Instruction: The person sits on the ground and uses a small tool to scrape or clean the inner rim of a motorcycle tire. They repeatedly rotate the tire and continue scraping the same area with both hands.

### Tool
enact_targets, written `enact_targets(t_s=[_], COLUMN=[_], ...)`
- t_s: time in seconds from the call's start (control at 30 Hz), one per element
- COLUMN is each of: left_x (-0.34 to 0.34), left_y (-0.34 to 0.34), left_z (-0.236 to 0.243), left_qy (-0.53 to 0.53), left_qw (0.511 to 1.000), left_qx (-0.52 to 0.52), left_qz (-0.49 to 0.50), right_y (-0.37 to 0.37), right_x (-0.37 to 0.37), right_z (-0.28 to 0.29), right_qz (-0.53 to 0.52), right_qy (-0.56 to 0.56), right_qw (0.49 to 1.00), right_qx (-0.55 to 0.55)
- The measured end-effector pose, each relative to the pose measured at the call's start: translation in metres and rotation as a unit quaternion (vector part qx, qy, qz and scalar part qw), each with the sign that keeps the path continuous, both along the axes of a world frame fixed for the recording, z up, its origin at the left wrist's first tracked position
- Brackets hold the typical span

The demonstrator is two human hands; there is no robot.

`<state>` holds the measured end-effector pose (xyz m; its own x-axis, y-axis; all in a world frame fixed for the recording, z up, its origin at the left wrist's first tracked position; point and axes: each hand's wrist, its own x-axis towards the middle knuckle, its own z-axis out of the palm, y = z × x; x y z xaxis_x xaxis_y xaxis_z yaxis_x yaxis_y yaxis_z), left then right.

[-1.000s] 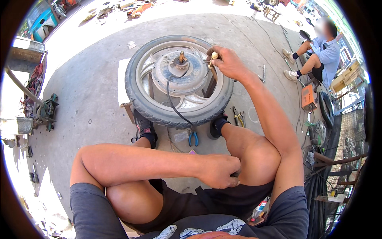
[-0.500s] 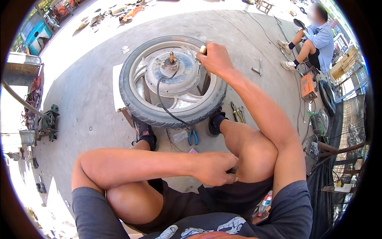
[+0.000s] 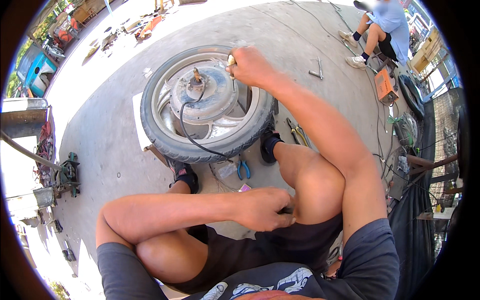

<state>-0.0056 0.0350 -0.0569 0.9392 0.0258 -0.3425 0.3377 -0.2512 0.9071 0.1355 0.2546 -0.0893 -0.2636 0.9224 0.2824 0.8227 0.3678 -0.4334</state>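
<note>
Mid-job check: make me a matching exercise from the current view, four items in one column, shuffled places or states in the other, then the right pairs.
Column one
1. Blue-handled pliers
2. Orange box-shaped unit
3. Right hand
4. Left hand

Column two
A. Holding a slender pale-handled tool over the round grey metal wheel with a black rubber tyre
B. Beside the bare right knee, fingers curled
C. On the ground between the wearer's dark shoes
D. Near the seated person in a light blue shirt

Pairs: 1-C, 2-D, 3-A, 4-B
</note>
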Motion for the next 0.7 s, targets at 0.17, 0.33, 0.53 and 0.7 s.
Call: enact_targets(t_s=[0.17,0.33,0.53,0.7], left_x=[0.004,0.008,0.008,0.011], left_y=[0.0,0.002,0.001,0.004], left_z=[-0.006,-0.002,-0.01,-0.005], left_qy=[0.011,-0.004,-0.02,-0.039], left_qw=[1.0,1.0,1.0,0.999], left_qx=[-0.01,-0.007,-0.001,-0.003], left_qz=[-0.001,0.01,0.004,0.004], right_y=[-0.007,-0.001,0.001,-0.005], right_x=[-0.007,0.002,0.0,0.0], right_z=[-0.007,-0.008,-0.017,-0.016], right_qz=[-0.055,-0.031,0.034,0.009], right_qy=[-0.005,0.006,0.057,0.054], right_qw=[0.998,0.999,0.997,0.998], right_qx=[0.034,0.011,0.033,0.041])
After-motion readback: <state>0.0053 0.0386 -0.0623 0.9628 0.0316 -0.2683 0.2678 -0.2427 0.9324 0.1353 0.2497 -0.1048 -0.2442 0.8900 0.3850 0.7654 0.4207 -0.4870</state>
